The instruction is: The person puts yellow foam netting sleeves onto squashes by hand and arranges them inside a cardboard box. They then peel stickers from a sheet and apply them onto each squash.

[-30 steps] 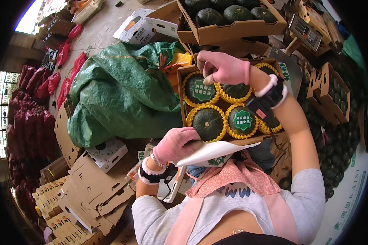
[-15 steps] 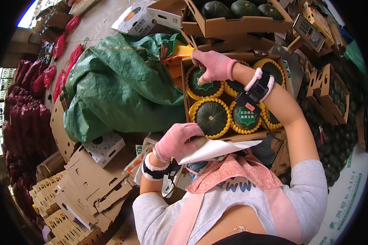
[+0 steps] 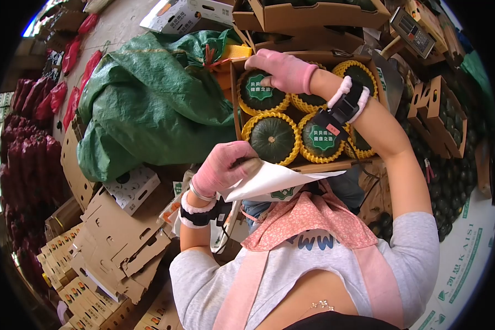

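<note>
My left hand (image 3: 225, 169), in a pink glove, grips a white sheet of stickers (image 3: 269, 180), with a green label showing at its lower edge. My right hand (image 3: 283, 71), gloved alike, reaches over the upper-left dark green squash (image 3: 245, 98). Its fingers are extended and apart, the thumb at the edge of that squash's green label (image 3: 258, 87). Several squashes in yellow foam nets sit in a cardboard box (image 3: 237, 118). The front-left squash (image 3: 271, 138) shows no label; the one beside it carries a green label (image 3: 321, 137). My right forearm partly hides those at the right.
A large green woven sack (image 3: 154, 104) lies left of the box. Behind stands another carton (image 3: 313, 21), with a digital scale (image 3: 412, 33) to the right. Flattened cardboard (image 3: 115, 236) is stacked at lower left. Loose squashes (image 3: 445, 203) cover the right side.
My right hand's thumb has drawn back toward the label's edge, uncovering more of the label on the upper-left squash. My left hand still holds the sticker sheet. The view has shifted slightly.
</note>
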A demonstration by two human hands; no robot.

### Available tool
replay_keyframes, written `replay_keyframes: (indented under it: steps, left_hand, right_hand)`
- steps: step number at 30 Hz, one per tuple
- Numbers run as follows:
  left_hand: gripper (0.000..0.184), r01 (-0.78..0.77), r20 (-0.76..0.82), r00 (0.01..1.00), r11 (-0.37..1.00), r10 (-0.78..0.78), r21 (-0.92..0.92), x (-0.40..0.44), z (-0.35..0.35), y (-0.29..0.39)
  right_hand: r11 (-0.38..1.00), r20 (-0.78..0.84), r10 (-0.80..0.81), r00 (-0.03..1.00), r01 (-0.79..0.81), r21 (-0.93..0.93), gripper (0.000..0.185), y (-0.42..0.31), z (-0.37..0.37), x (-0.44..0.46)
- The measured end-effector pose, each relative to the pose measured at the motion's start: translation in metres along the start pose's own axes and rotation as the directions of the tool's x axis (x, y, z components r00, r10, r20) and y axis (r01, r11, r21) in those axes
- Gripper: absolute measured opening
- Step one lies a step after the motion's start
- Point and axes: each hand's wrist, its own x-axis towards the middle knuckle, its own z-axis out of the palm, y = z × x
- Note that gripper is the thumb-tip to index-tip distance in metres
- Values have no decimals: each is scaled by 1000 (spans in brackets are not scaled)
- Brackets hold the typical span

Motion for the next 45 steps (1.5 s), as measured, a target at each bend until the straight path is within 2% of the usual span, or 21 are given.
replay_keyframes:
  steps: [2, 4, 6, 8, 9, 10, 12, 20, 24, 28, 30, 31, 32, 33, 34, 35, 36, 38, 39, 42, 45]
  left_hand:
    - [10, 77, -15, 997, 997, -77, 9, -3, -8, 2]
    - [9, 89, -55, 995, 995, -87, 37, -1, -11, 5]
    - [11, 136, -90, 987, 989, -131, 52, -3, -11, 3]
    - [10, 164, -139, 977, 986, -163, -1, -3, -10, 2]
    - [11, 219, -130, 968, 976, -215, 17, -3, -11, 3]
    - [12, 235, -153, 961, 972, -229, 21, -2, -11, 4]
    - [13, 270, -200, 945, 963, -259, 27, 0, -11, 5]
    - [11, 274, -530, 837, 943, -136, 190, -3, 0, 3]
    - [12, 291, -558, 820, 932, -127, 217, -8, 0, -2]
    - [12, 340, -584, 801, 904, -132, 261, -9, 1, -9]
    - [10, 343, -570, 812, 894, -127, 290, -13, -1, -12]
    - [10, 329, -543, 830, 896, -124, 299, -17, -3, -11]
    - [9, 318, -515, 848, 896, -123, 310, -21, -5, -8]
    - [7, 343, -396, 890, 905, -226, 252, -27, -7, 7]
    - [4, 192, -274, 954, 947, -119, 256, -35, -7, 6]
    - [5, 199, -218, 965, 952, -149, 232, -39, -6, 11]
    - [5, 205, -161, 972, 956, -173, 209, -40, -4, 19]
    - [7, 90, -140, 988, 977, -63, 195, -41, 3, 15]
    - [8, 25, -160, 987, 968, 16, 248, -39, 7, 15]
    - [19, -227, -108, 948, 873, 300, 431, -25, 14, 14]
    - [21, -288, -61, 931, 827, 360, 483, -16, 22, 15]
  right_hand:
    - [970, -19, 18, 1000, -13, 242, 51, -24, -27, -14]
    - [650, 416, -53, 908, -285, 704, 65, -60, -64, -47]
    - [685, 541, -260, 799, -243, 687, 76, -80, -83, -78]
    - [812, 535, -200, 821, -167, 559, 68, -99, -82, -105]
    - [783, 523, -64, 850, -282, 555, 58, -105, -73, -118]
    - [830, 379, -15, 925, -200, 521, 42, -108, -65, -126]
    - [912, 139, -14, 990, -44, 408, 30, -109, -55, -136]
    - [926, -79, 24, 997, 8, 376, 24, -120, -45, -135]
    - [970, -159, -79, 984, 113, 217, 19, -125, -46, -131]
    - [996, -189, -79, 979, 87, 32, 11, -136, -47, -134]
    - [984, -138, -154, 978, 165, 71, 8, -143, -55, -134]
    - [884, -102, -223, 970, 245, 399, 8, -140, -63, -129]
    - [675, -94, -295, 951, 277, 684, 8, -132, -70, -124]
    - [437, -80, -304, 949, 213, 874, 10, -117, -71, -121]
    - [244, -68, -77, 995, 85, 966, 7, -112, -67, -122]
    - [301, 105, 189, 976, -159, 940, 16, -110, -65, -112]
    - [293, 246, 446, 860, -400, 868, 26, -108, -65, -97]
    - [538, 221, 424, 878, -440, 719, 36, -84, -27, -86]
    - [595, 254, 415, 874, -472, 651, 31, -83, -21, -80]
    - [650, 309, 376, 874, -486, 584, 28, -80, -6, -68]
    - [756, 236, 305, 923, -385, 529, 28, -72, 7, -65]
